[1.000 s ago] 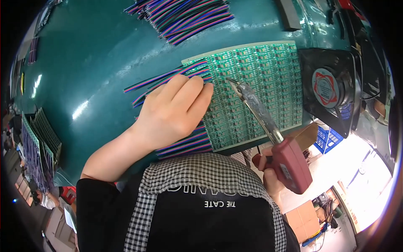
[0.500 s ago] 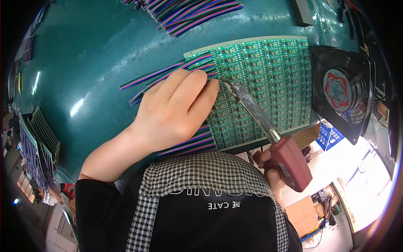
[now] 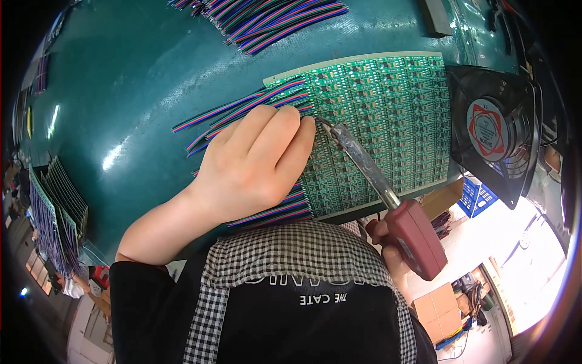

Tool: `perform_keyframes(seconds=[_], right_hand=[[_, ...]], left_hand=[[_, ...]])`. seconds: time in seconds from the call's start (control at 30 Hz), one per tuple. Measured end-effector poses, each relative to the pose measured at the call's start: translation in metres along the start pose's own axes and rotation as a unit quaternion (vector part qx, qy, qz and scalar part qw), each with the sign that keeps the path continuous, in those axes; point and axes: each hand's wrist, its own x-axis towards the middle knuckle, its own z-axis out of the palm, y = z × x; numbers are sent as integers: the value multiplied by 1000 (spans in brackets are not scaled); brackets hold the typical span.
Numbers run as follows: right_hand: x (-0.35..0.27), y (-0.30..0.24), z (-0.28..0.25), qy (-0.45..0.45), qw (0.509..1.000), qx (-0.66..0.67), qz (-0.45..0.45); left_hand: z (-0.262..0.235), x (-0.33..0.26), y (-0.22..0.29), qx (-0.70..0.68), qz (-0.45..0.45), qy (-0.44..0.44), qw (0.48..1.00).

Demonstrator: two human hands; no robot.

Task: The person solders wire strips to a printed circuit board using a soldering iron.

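A green circuit board panel (image 3: 376,133) lies on the bench, with rows of small parts. Short multicoloured ribbon wires (image 3: 242,104) stretch leftward from its left edge. My left hand (image 3: 254,161) is closed over that edge, fingers bent and pinched together on a ribbon wire, most of which the hand covers. From the lower right, my right hand (image 3: 391,246) grips a soldering iron (image 3: 418,238) with a dark red handle and metal barrel. The iron's tip touches or hovers just beside my left fingertips; I cannot tell which. The handle hides part of my right hand.
A pile of loose ribbon wires (image 3: 273,24) lies at the far side of the green bench (image 3: 133,79). A black fan (image 3: 488,130) stands right of the panel. More wired boards (image 3: 57,206) stand at the left. A dark block (image 3: 435,18) sits at the far right.
My left hand has shifted slightly toward me along the panel's left edge. The soldering iron has come slightly nearer too, its tip staying beside my left fingertips.
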Motion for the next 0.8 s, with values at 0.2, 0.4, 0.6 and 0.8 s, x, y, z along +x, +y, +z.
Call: perform_keyframes(seconds=[0.2,0.4,0.6,0.8], right_hand=[[-4,2,-6,-10,998,47,36],[-6,10,0,4,1000,-11,-17],[-3,-2,-4,-10,1000,-5,10],[0,-6,-7,-11,1000,-13,12]], left_hand=[[2,-1,1,30,14,4,999],[2,-1,0,37,21,14,999],[2,-2,0,41,22,4,999],[3,-1,0,39,24,10,999]])
